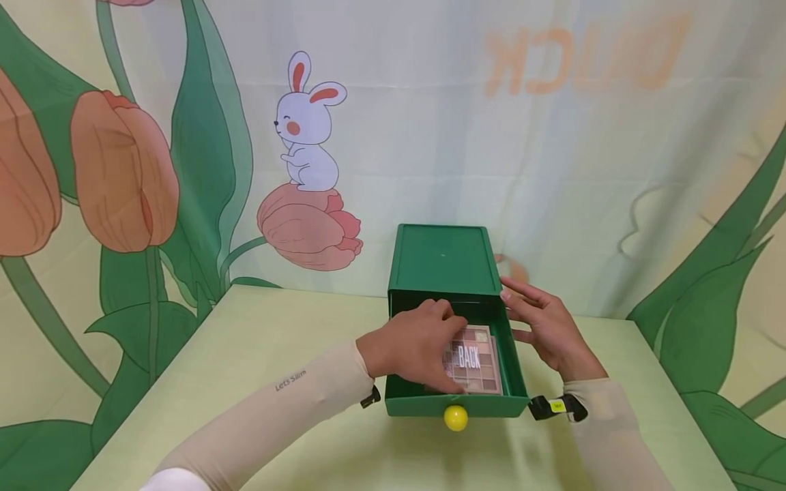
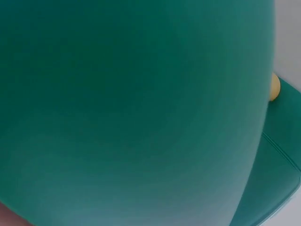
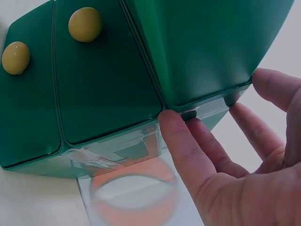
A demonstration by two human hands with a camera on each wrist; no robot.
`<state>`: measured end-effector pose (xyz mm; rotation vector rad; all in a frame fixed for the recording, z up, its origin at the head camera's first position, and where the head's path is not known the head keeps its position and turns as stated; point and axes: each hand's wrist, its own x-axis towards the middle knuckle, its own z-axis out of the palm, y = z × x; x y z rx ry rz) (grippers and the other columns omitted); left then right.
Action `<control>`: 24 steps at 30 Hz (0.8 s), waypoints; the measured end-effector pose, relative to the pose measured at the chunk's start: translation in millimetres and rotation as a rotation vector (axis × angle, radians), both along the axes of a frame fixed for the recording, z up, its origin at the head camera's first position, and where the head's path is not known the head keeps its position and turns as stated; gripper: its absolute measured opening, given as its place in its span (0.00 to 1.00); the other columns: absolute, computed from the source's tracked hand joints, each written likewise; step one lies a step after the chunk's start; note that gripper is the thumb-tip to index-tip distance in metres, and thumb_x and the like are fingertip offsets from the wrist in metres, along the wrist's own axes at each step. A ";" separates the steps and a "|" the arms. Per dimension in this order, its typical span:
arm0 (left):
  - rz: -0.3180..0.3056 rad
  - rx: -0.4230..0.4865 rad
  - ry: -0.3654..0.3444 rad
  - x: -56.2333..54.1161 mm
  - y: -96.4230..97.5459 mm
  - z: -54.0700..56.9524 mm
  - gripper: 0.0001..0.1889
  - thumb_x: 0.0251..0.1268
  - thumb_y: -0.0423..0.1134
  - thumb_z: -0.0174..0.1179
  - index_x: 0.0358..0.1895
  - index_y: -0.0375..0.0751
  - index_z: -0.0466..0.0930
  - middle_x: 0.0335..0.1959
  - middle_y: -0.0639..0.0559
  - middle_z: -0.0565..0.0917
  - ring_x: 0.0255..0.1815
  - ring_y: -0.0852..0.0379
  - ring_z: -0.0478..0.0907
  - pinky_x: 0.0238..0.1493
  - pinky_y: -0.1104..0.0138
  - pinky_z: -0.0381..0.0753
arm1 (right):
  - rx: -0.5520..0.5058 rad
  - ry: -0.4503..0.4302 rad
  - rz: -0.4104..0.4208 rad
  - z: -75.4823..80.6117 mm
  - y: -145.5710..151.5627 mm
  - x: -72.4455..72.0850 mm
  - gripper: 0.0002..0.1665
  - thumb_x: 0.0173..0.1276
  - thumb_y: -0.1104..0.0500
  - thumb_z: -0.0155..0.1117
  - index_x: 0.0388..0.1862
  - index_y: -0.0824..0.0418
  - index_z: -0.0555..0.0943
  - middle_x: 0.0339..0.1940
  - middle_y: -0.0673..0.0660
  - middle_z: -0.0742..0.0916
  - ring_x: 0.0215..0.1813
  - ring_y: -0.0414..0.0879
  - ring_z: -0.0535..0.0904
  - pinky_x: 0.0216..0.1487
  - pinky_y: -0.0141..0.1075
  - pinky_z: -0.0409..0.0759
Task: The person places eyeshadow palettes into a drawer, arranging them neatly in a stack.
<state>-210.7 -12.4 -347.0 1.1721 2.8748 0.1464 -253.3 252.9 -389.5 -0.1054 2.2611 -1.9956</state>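
A green drawer cabinet [image 1: 445, 259] stands against the backdrop with its top drawer [image 1: 417, 407] pulled out. Inside that drawer lies an eyeshadow palette [image 1: 482, 368] with "BACK" lettered on its lid and square pans showing through. My left hand [image 1: 414, 344] reaches in over the palette and holds it, thumb at the front edge and fingers at the back; the palm covers its left part. With fingers mostly extended, my right hand [image 1: 549, 334] touches the cabinet's right side; in the right wrist view its thumb [image 3: 277, 89] is at the drawer's edge. Green plastic [image 2: 131, 103] fills most of the left wrist view.
A yellow knob [image 1: 456, 418] sits on the drawer front. Two lower drawers with yellow knobs [image 3: 85, 24] are shut, and clear tape [image 3: 117, 148] runs along the cabinet's side. The pale tabletop [image 1: 295, 327] meets a printed curtain [image 1: 417, 136] behind.
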 end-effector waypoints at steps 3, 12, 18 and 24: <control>0.000 -0.015 0.026 1.5 0.9 -1.1 0.50 0.49 0.72 0.73 0.74 0.49 0.73 0.57 0.53 0.77 0.55 0.59 0.69 0.46 0.72 0.82 | 0.002 0.001 -0.002 -0.2 0.2 0.6 0.41 0.75 0.35 0.65 0.82 0.46 0.69 0.59 0.41 0.86 0.56 0.44 0.87 0.63 0.55 0.86; -0.004 -0.021 0.055 2.8 0.7 -3.2 0.50 0.50 0.73 0.72 0.74 0.49 0.73 0.57 0.54 0.77 0.55 0.60 0.69 0.48 0.72 0.82 | 0.004 -0.003 -0.012 -0.7 0.1 1.2 0.41 0.76 0.36 0.64 0.82 0.46 0.69 0.61 0.43 0.85 0.58 0.46 0.87 0.63 0.56 0.86; -0.010 -0.016 0.055 2.5 -1.1 -3.9 0.50 0.52 0.72 0.72 0.75 0.49 0.72 0.59 0.53 0.77 0.56 0.60 0.69 0.48 0.73 0.82 | 0.005 -0.001 -0.011 -0.2 -0.6 0.3 0.41 0.75 0.36 0.65 0.82 0.46 0.70 0.60 0.43 0.86 0.55 0.43 0.88 0.63 0.57 0.86; -0.013 0.007 0.032 2.3 -3.3 -2.9 0.49 0.54 0.72 0.70 0.76 0.48 0.72 0.59 0.53 0.77 0.56 0.60 0.69 0.47 0.74 0.81 | -0.006 -0.004 -0.005 -0.1 -0.1 -0.6 0.41 0.75 0.36 0.65 0.82 0.46 0.69 0.58 0.41 0.86 0.56 0.45 0.87 0.61 0.53 0.88</control>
